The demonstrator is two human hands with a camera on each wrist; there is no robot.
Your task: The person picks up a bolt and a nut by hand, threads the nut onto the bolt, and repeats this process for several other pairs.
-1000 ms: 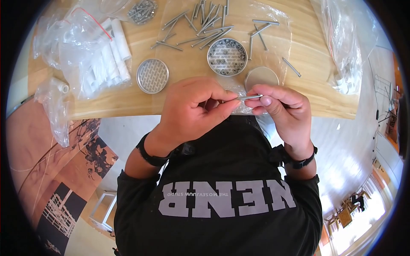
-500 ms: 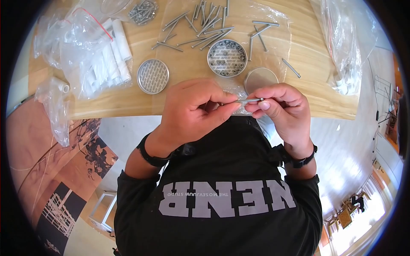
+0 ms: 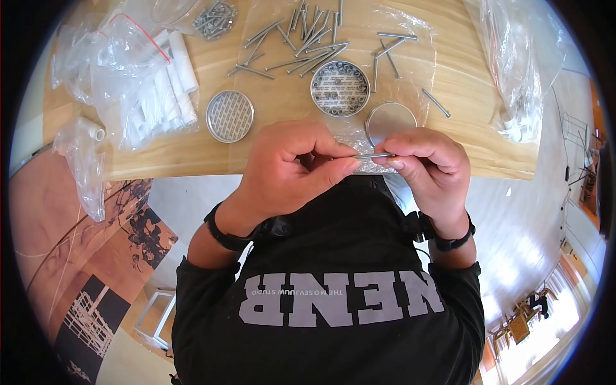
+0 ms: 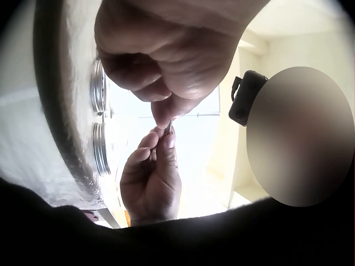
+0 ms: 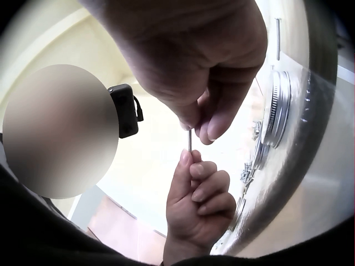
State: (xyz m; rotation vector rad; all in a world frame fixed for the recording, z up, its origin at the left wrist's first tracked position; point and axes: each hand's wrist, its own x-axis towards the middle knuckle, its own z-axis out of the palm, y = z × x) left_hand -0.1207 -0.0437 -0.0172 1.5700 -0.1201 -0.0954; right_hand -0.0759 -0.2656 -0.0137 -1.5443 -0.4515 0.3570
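Silvery screw [image 3: 373, 155] pinched in grip of left hand [image 3: 282, 165] and right hand [image 3: 435, 168]; open tin [image 3: 341, 115] beyond, loose screws [image 3: 436, 102] farther.

wooden table [image 3: 471, 122] | bagged white tubes [image 3: 183, 61] | clear film [image 3: 414, 74] under long screws [image 3: 398, 36] | round tins [image 3: 230, 116]

Room workspace, wooden tabletop [image 3: 167, 157], loose bolts [image 3: 314, 38], plastic bags [image 3: 523, 83]

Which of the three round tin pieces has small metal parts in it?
The middle one, nearest the loose bolts; no parts show in the left one or on the right one.
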